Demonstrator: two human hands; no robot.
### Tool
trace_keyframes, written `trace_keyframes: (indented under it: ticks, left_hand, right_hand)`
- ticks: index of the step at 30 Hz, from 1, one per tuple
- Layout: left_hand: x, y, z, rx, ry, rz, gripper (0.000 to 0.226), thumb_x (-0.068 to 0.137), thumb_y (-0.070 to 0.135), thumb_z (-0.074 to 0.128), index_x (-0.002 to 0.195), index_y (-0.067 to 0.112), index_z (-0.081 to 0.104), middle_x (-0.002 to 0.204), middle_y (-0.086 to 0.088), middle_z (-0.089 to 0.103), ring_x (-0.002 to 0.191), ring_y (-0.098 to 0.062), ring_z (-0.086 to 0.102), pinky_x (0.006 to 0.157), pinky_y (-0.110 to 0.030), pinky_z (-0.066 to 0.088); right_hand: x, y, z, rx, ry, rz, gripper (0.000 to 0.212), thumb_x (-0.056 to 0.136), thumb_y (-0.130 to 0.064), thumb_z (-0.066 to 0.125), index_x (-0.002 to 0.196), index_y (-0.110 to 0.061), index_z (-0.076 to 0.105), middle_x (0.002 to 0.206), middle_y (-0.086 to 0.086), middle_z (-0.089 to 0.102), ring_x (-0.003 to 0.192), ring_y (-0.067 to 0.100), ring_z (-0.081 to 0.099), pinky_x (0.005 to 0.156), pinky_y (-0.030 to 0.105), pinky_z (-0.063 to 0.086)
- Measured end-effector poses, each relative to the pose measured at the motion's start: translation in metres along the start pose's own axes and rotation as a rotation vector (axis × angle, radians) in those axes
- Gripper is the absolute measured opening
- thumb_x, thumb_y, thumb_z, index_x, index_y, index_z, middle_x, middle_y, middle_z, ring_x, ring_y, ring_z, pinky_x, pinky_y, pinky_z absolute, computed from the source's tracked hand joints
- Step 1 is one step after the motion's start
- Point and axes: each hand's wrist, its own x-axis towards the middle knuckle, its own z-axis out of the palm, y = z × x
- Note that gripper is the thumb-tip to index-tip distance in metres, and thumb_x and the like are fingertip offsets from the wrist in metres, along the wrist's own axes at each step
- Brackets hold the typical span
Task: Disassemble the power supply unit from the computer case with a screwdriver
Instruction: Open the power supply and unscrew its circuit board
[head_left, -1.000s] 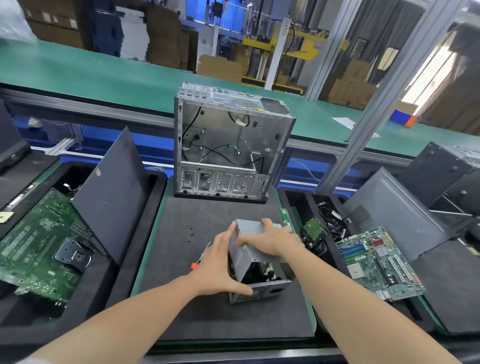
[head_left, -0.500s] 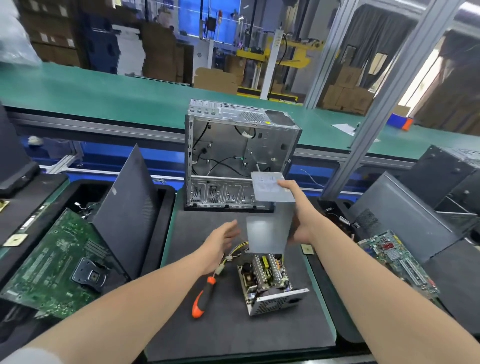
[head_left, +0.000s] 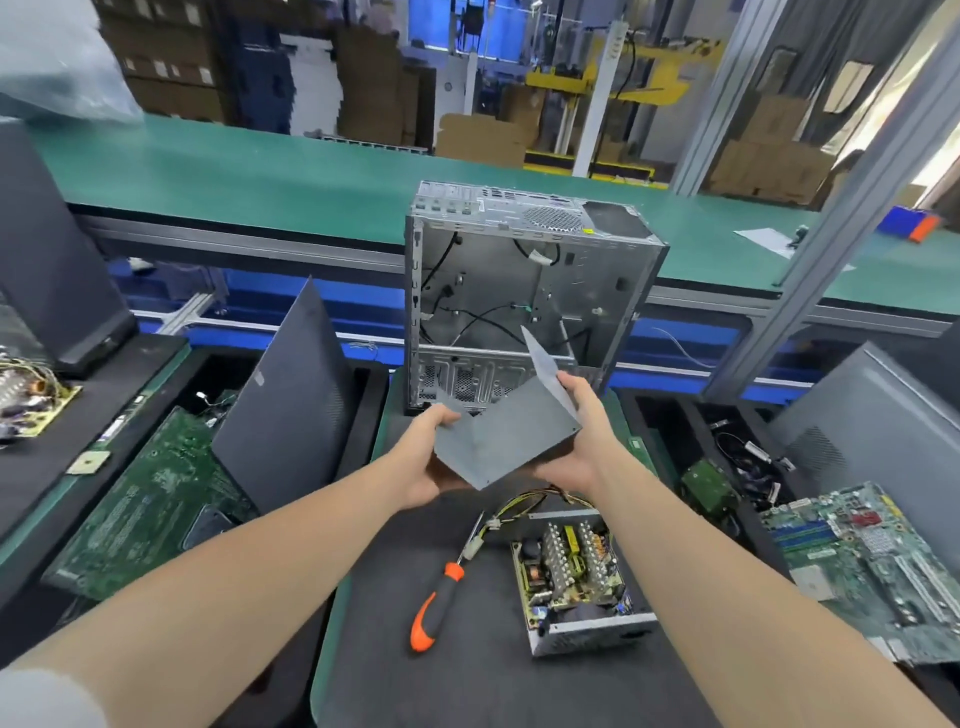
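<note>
I hold a grey bent metal cover (head_left: 506, 434) in the air above the black mat. My left hand (head_left: 426, 457) grips its left corner and my right hand (head_left: 582, 441) grips its right side. Below it the opened power supply unit (head_left: 576, 577) lies on the mat with its circuit board and yellow wires exposed. An orange and black screwdriver (head_left: 439, 597) lies to its left. The empty silver computer case (head_left: 519, 296) stands upright at the back of the mat, open side toward me.
A dark side panel (head_left: 291, 400) leans in the left tray over a green motherboard (head_left: 150, 499). Another motherboard (head_left: 872, 561) and loose cables (head_left: 748, 462) fill the right tray. A green conveyor (head_left: 260, 176) runs behind, with an aluminium post (head_left: 841, 218) at right.
My right hand lifted the cover off the power supply unit and tilted it. My left hand rose from the mat and took hold of the cover's left corner.
</note>
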Motion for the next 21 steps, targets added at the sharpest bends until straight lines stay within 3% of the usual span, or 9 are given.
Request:
trace_keyframes:
  ticks: [3, 5, 9, 12, 14, 16, 18, 21]
  left_hand:
    - [0.012, 0.013, -0.018, 0.081, 0.127, 0.040, 0.027, 0.091, 0.035, 0.059, 0.106, 0.015, 0.070, 0.085, -0.005, 0.080, 0.076, -0.028, 0.077, 0.063, -0.043, 0.063]
    - [0.017, 0.021, -0.029, 0.118, 0.190, 0.080, 0.021, 0.088, 0.034, 0.058, 0.102, 0.020, 0.066, 0.087, -0.004, 0.077, 0.072, -0.026, 0.075, 0.059, -0.041, 0.061]
    - [0.023, 0.032, -0.046, 0.151, 0.338, 0.183, 0.014, 0.086, 0.029, 0.058, 0.098, 0.029, 0.065, 0.092, -0.004, 0.071, 0.063, -0.022, 0.073, 0.056, -0.040, 0.059]
    - [0.028, 0.039, -0.057, 0.220, 0.434, 0.222, 0.043, 0.091, 0.031, 0.060, 0.133, 0.037, 0.066, 0.111, -0.001, 0.077, 0.090, -0.028, 0.075, 0.067, -0.042, 0.062]
    - [0.029, 0.040, -0.064, 0.326, 0.482, 0.254, 0.045, 0.094, 0.033, 0.063, 0.138, 0.043, 0.064, 0.123, 0.003, 0.075, 0.110, -0.028, 0.072, 0.089, -0.044, 0.060]
    - [0.028, 0.040, -0.071, 0.449, 0.530, 0.269, 0.045, 0.095, 0.035, 0.066, 0.139, 0.042, 0.064, 0.135, 0.005, 0.069, 0.125, -0.026, 0.065, 0.108, -0.051, 0.052]
    - [0.030, 0.038, -0.075, 0.521, 0.576, 0.268, 0.044, 0.095, 0.036, 0.068, 0.138, 0.043, 0.065, 0.135, 0.007, 0.069, 0.125, -0.023, 0.064, 0.108, -0.050, 0.052]
    - [0.034, 0.036, -0.079, 0.548, 0.632, 0.280, 0.043, 0.093, 0.035, 0.069, 0.136, 0.045, 0.067, 0.131, 0.009, 0.070, 0.118, -0.019, 0.067, 0.105, -0.046, 0.055]
  right_hand:
    - [0.023, -0.007, -0.001, -0.107, -0.011, 0.024, 0.047, 0.085, -0.044, 0.071, 0.120, -0.013, 0.067, 0.108, 0.021, 0.077, 0.092, 0.041, 0.076, 0.083, 0.062, 0.056]
    - [0.039, -0.009, -0.003, -0.223, 0.041, 0.009, 0.042, 0.090, -0.036, 0.068, 0.124, -0.013, 0.065, 0.118, 0.021, 0.072, 0.104, 0.042, 0.072, 0.078, 0.062, 0.059]
    - [0.062, -0.004, -0.006, -0.536, 0.149, -0.076, 0.013, 0.095, -0.018, 0.058, 0.106, -0.016, 0.065, 0.115, 0.016, 0.069, 0.101, 0.039, 0.071, 0.074, 0.053, 0.064]
    - [0.079, 0.006, -0.012, -0.948, 0.150, -0.127, 0.013, 0.093, -0.008, 0.059, 0.090, -0.010, 0.072, 0.093, 0.020, 0.076, 0.084, 0.031, 0.075, 0.085, 0.049, 0.063]
    - [0.089, 0.017, -0.015, -1.331, 0.055, -0.157, 0.011, 0.089, -0.010, 0.063, 0.089, -0.009, 0.074, 0.085, 0.014, 0.077, 0.078, 0.023, 0.072, 0.082, 0.039, 0.064]
    - [0.094, 0.029, -0.013, -1.630, -0.017, -0.147, 0.009, 0.084, -0.016, 0.069, 0.089, -0.012, 0.074, 0.086, 0.008, 0.075, 0.082, 0.022, 0.069, 0.072, 0.029, 0.055]
    - [0.099, 0.044, -0.009, -1.757, -0.044, -0.147, 0.015, 0.084, -0.019, 0.069, 0.094, -0.009, 0.072, 0.098, 0.011, 0.073, 0.090, 0.028, 0.067, 0.070, 0.028, 0.047]
    - [0.103, 0.062, -0.004, -1.834, 0.020, -0.195, 0.019, 0.087, -0.014, 0.063, 0.103, -0.005, 0.069, 0.110, 0.015, 0.070, 0.100, 0.037, 0.068, 0.075, 0.035, 0.055]
